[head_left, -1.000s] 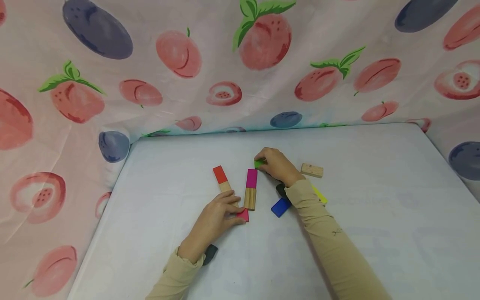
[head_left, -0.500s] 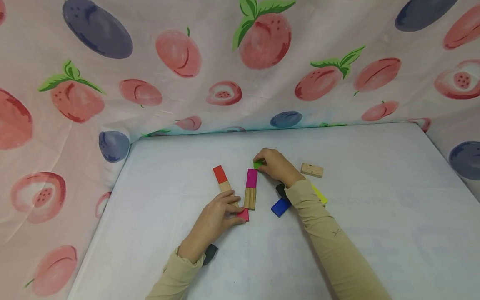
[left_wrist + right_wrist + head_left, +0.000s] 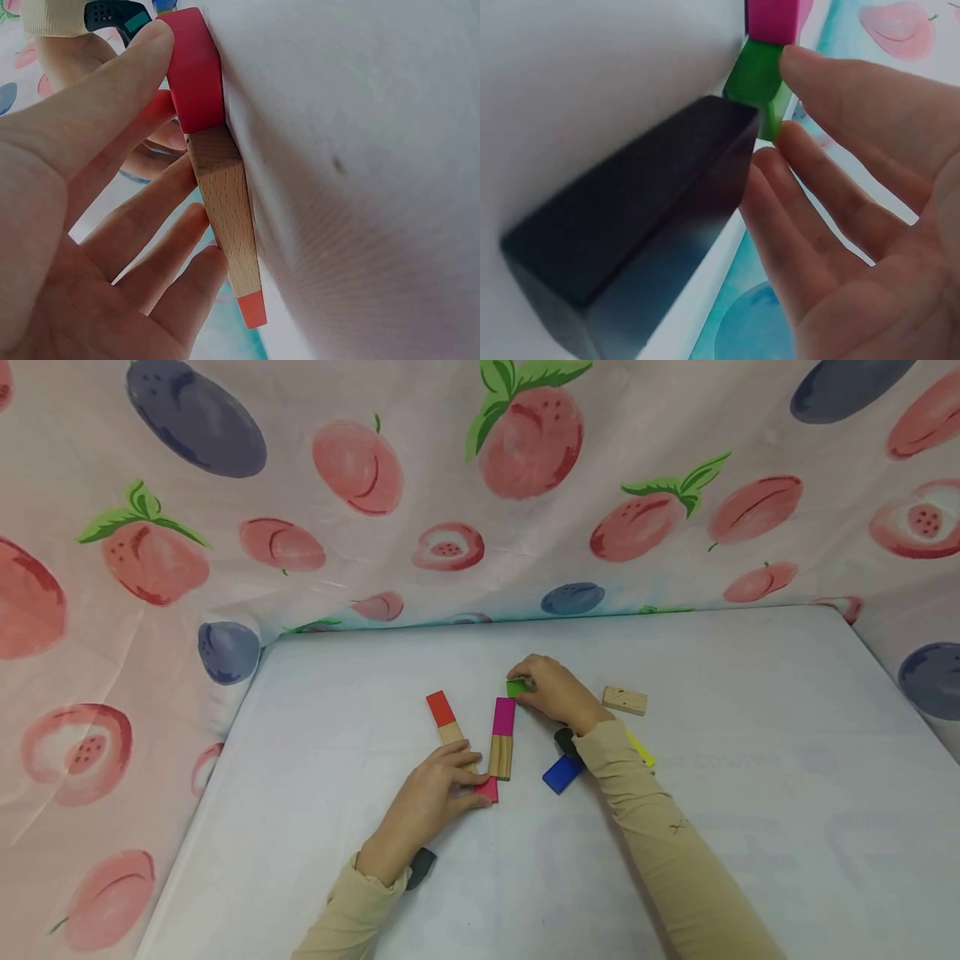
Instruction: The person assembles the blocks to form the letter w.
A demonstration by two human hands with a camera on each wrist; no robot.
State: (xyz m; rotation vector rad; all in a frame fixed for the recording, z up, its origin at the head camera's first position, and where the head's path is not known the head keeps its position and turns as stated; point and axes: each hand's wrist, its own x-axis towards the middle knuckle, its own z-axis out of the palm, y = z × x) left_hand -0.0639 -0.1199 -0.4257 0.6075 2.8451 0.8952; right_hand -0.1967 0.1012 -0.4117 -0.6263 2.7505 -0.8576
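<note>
In the left wrist view the thumb of my left hand (image 3: 427,793) is on a pinkish-red block (image 3: 196,71), with the index finger behind it. The other fingers lie along a plain wooden block (image 3: 230,206), which leads on to an orange-red block (image 3: 441,709). My right hand (image 3: 555,692) pinches a green block (image 3: 516,688) between thumb and fingers. That block sits at the far end of a magenta block (image 3: 503,717), in line with a striped wooden block (image 3: 500,757). The near end of this row comes close to the pinkish-red block.
Right of the rows lies a blue block (image 3: 561,774). A yellow block (image 3: 640,748) shows partly from behind the right sleeve, and a pale wooden block (image 3: 624,700) lies beyond. A dark block (image 3: 637,217) fills the near left of the right wrist view. Fruit-printed cloth (image 3: 450,468) hangs behind the table.
The green block has shifted very slightly left and nearer with the right hand, and more of its top shows now. My left hand and the other blocks have kept their places.
</note>
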